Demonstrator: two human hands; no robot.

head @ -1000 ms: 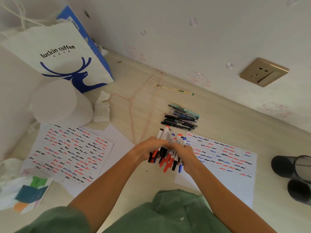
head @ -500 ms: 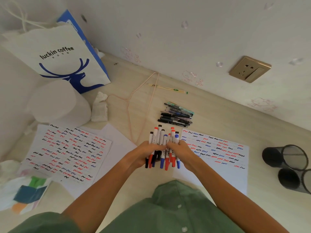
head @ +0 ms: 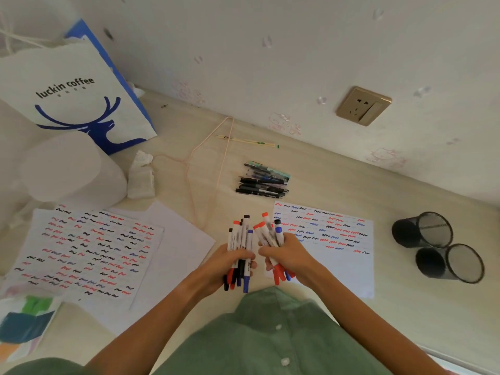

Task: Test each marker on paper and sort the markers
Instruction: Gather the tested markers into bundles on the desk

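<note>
Both fists are closed tight and I can see the split clearly: the left hand (head: 228, 262) is clamped around its own bunch of markers (head: 239, 250), white barrels upright, red, black and blue caps poking out above and below the fist. The right hand (head: 286, 255) squeezes a second bunch (head: 270, 234), fanned a little and leaning left at the top. Half a second ago this was one single bundle held between the two hands; now there's a narrow gap between the bunches, and the hands have drawn just apart.

Under the right hand lies the test sheet (head: 338, 239), rows of red, black and blue squiggles on its upper part, blank lower down. To the left, another filled sheet (head: 86, 250) sits on plain white paper. Beyond the hands, a pile of dark pens (head: 263, 182) lies flat on the desk (head: 324, 182), well apart from the markers. Two black mesh pen cups (head: 435, 247) lie on their sides at the right, touching each other. The coffee bag (head: 73, 90) leans at far left against the wall.
</note>
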